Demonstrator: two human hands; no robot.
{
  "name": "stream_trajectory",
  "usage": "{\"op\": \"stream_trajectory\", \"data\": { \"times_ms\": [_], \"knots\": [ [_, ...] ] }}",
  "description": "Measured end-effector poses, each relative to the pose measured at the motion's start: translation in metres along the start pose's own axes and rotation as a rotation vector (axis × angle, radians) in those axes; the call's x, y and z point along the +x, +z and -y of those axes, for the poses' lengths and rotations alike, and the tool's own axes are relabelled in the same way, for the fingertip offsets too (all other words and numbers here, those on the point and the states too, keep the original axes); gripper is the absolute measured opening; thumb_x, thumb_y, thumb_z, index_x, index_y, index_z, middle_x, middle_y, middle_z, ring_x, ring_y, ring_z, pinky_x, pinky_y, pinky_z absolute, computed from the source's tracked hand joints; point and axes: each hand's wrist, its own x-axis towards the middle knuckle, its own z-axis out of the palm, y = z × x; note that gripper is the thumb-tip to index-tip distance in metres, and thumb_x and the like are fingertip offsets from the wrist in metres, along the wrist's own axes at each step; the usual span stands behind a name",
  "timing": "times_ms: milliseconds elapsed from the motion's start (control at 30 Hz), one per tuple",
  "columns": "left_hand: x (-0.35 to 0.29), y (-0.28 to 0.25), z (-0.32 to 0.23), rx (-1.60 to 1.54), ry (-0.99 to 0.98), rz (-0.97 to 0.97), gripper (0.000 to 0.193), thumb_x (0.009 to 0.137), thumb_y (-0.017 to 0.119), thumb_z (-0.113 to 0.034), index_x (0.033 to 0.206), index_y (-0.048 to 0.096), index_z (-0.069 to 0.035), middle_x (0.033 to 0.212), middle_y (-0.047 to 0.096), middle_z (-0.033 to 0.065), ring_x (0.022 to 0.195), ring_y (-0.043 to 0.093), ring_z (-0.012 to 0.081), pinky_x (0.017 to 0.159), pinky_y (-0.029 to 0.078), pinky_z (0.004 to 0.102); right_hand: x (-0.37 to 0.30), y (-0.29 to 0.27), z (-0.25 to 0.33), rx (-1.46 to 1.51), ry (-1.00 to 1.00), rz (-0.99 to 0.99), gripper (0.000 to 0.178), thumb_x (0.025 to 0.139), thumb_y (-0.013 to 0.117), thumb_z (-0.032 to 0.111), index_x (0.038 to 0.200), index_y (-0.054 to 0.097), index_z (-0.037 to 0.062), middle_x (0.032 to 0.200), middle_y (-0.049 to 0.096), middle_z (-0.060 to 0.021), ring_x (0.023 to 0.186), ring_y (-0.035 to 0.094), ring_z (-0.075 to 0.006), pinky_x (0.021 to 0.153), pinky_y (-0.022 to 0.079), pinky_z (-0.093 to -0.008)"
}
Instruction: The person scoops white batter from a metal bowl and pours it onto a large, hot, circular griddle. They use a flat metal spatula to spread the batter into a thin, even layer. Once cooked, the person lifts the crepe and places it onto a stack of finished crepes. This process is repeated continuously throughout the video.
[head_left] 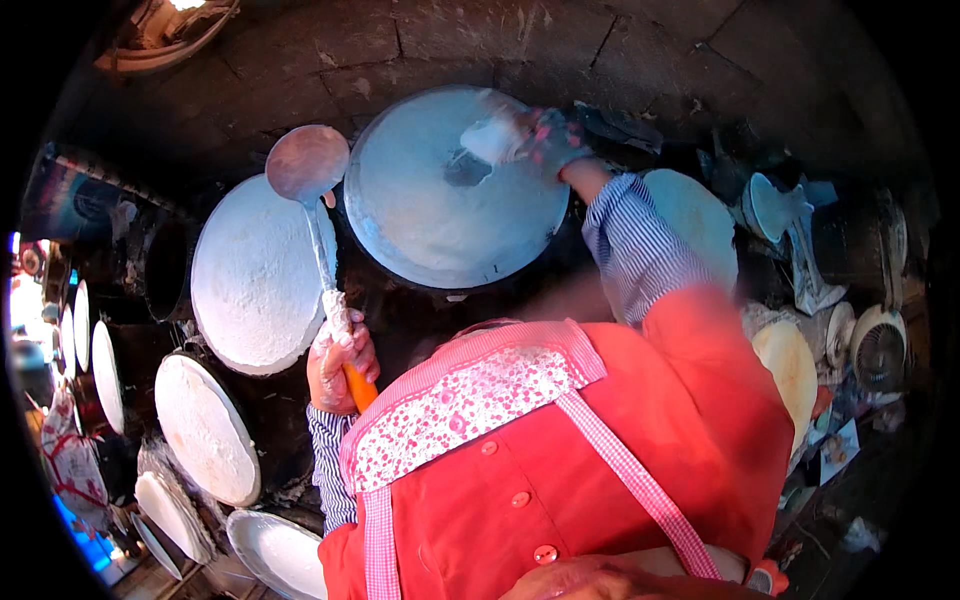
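Note:
My left hand (338, 365) is closed around the handle of a long ladle (307, 165). The ladle's wide round bowl points up and away, and its orange handle end sticks out below my fingers. My right arm reaches far forward over a big round griddle (440, 225) with a whitish, dusty-looking surface. In a dark patterned glove, my right hand (558, 142) grips a white, cloth-like wad (492, 138) smeared by motion. This wad is at the griddle's far right part, beside a dark patch. I cannot tell whether it touches the surface.
Left of the griddle sits a round pan coated with white batter (262, 275). Another pale round plate (690, 225) lies to the right, partly behind my sleeve. More white discs (205, 430) stand at lower left. A small fan (879, 350) is at far right.

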Motion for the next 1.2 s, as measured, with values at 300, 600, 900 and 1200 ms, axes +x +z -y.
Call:
{"op": "stream_trajectory", "data": {
  "times_ms": [300,600,900,1200],
  "knots": [
    [0.034,-0.013,-0.036,0.248,-0.134,0.067,0.031,0.078,0.058,-0.011,0.105,0.046,-0.002,0.07,0.047,0.0026,0.054,0.045,0.0102,0.045,0.038,0.0239,-0.023,-0.02,0.055,0.075,0.026,0.104,0.031,0.082,0.05,0.028,0.107,0.059,0.0134,0.104,0.059,-0.0149,0.094,0.058,-0.0302,0.08,0.046,-0.0394],
    [0.096,-0.025,-0.027,1.386,0.393,0.066,0.033,0.075,0.059,-0.005,0.106,0.047,0.001,0.083,0.056,0.0217,0.077,0.056,0.0365,0.067,0.044,0.0368,-0.039,-0.001,0.032,0.062,0.13,0.15,0.038,0.081,0.046,0.034,0.113,0.055,0.0155,0.115,0.054,-0.0132,0.1,0.055,-0.0323,0.084,0.043,-0.0418],
    [0.143,-0.031,-0.018,1.094,0.185,0.042,0.035,0.075,0.058,-0.002,0.109,0.047,0.002,0.076,0.054,0.0089,0.067,0.054,0.0202,0.06,0.044,0.0303,-0.038,-0.037,0.087,0.042,0.282,0.093,0.035,0.078,0.052,0.027,0.112,0.056,0.0169,0.11,0.057,-0.0127,0.1,0.055,-0.0292,0.083,0.045,-0.0389],
    [0.108,-0.033,-0.054,1.065,0.153,0.061,0.034,0.077,0.058,0.001,0.11,0.049,0.002,0.074,0.051,0.0051,0.061,0.048,0.0104,0.054,0.039,0.0236,-0.012,-0.014,0.076,0.173,0.221,0.072,0.021,0.079,0.052,0.016,0.095,0.063,0.0093,0.094,0.062,-0.0125,0.084,0.06,-0.0286,0.072,0.048,-0.0358]
  ]
}}
